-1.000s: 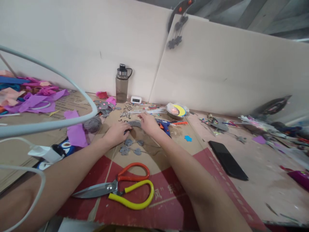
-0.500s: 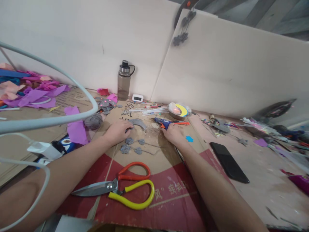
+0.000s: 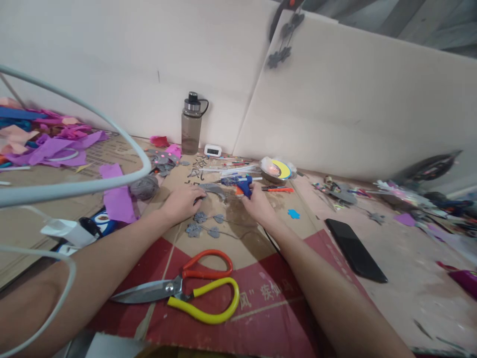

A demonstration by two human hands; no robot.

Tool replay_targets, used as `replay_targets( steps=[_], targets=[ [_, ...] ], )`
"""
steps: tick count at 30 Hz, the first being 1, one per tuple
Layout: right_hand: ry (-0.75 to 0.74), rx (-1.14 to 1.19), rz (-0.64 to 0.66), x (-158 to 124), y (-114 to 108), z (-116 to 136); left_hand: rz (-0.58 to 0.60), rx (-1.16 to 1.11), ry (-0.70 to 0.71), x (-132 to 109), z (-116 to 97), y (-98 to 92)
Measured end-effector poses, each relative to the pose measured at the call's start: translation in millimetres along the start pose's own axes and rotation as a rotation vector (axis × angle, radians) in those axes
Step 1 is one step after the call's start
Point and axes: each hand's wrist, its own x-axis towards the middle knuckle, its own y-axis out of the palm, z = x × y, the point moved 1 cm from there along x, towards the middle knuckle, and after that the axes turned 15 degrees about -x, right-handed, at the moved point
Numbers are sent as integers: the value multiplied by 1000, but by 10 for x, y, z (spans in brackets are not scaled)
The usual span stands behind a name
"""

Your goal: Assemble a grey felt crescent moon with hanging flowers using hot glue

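Observation:
My right hand [image 3: 259, 205] is closed round the handle of a blue hot glue gun [image 3: 244, 185], whose nozzle points left above the cardboard. A grey crescent-shaped piece [image 3: 214, 189] lies under the nozzle's end. My left hand [image 3: 184, 203] has its fingertips bent and pinched at the crescent's left end; the thumb side is partly hidden. Just in front of my hands lie grey flower and leaf shapes [image 3: 201, 217] on thin grey strings. Nearer to me are large scissors [image 3: 175, 287] with one red and one yellow handle.
A water bottle [image 3: 191, 127] and a small white digital timer [image 3: 212, 150] stand at the back. Behind the glue gun is a metal bowl [image 3: 278, 171]. A phone [image 3: 356, 248] lies to the right, coloured scraps [image 3: 55, 144] to the left. A white tube [image 3: 93, 186] arches across the left foreground.
My right hand has raised the glue gun and swung it left, bringing its nozzle over the grey crescent. My left hand stays in place.

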Motion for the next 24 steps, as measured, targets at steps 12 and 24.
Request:
replay_targets(
  steps=[12,24],
  targets=[
    [-39,-83,76,-150,64,295,2,-12,-6,4,14,19],
    [10,-174,107,-124,74,385,-14,-29,12,3,12,26]
  ],
)
